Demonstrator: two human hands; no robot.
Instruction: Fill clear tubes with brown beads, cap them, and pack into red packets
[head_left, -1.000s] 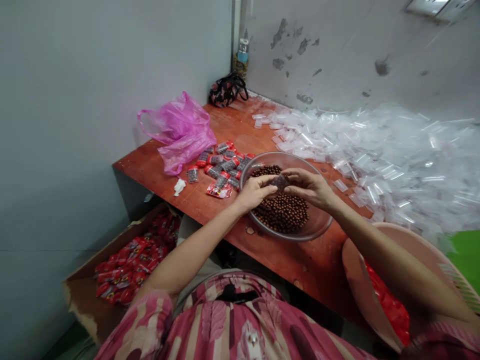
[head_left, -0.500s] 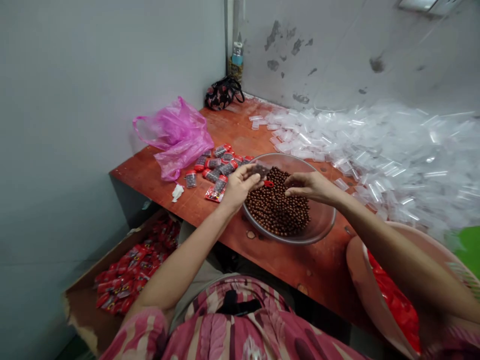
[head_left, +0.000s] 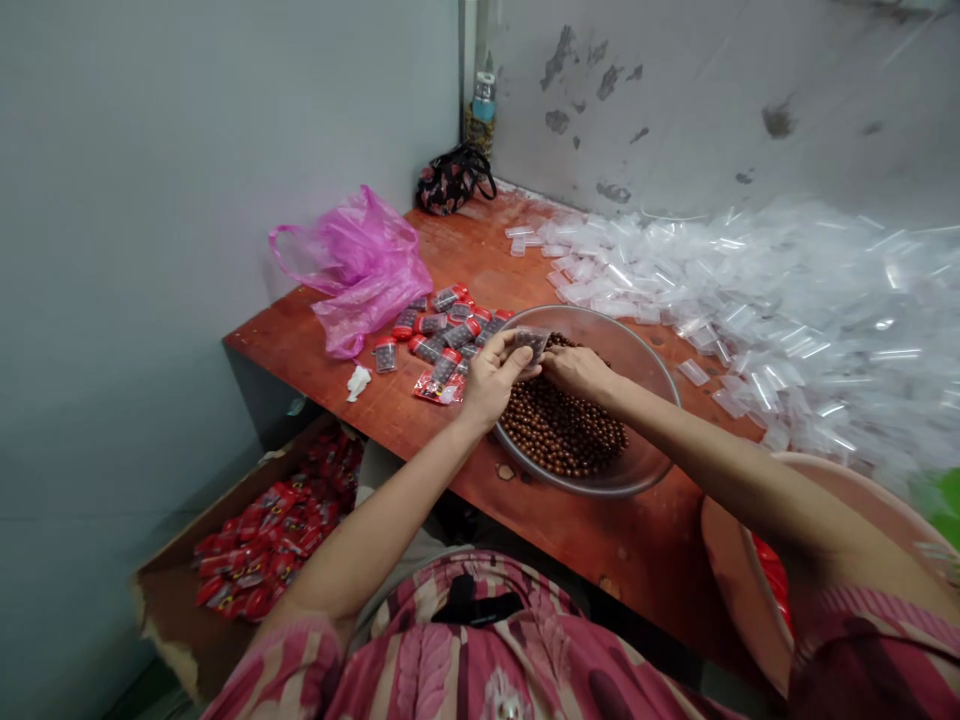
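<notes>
One small clear plastic bag (head_left: pixel 531 343): pinched above the bowl, with dark contents showing through; it looks light, soft and slippery, and its flat edges seem the surest place to take hold.

Left hand (head_left: pixel 491 382): fingers and thumb close narrowly on the bag's near side, holding it up over the bowl.

Right hand (head_left: pixel 576 372): fingertips reach the bag's lower edge from the opposite side; whether they grip it, I cannot tell.

Glossy brown round beads (head_left: pixel 562 430): heaped inside the bowl, below both hands; they look small, hard and quick to roll.

Clear round bowl (head_left: pixel 661 385): stands on a red-brown wooden tabletop (head_left: pixel 600 570).

Left of bowl: red-capped clear packets (head_left: pixel 442 322) lie in a loose cluster, with a crumpled pink plastic bag (head_left: pixel 360 280) and a white tissue (head_left: pixel 358 382) just beyond.

Right of bowl: a wide heap of small clear plastic bags (head_left: pixel 735 310) spreads across the tabletop and beyond its far edge.

Far beyond bowl: a black floral pouch (head_left: pixel 454 180) and a bottle with a blue label (head_left: pixel 484 100) sit by the wall corner.

Near side of bowl: a brown cardboard box (head_left: pixel 169 610) holds red packets (head_left: pixel 255 550) to the left; a pink plastic basin (head_left: pixel 735 570) sits to the right.
</notes>
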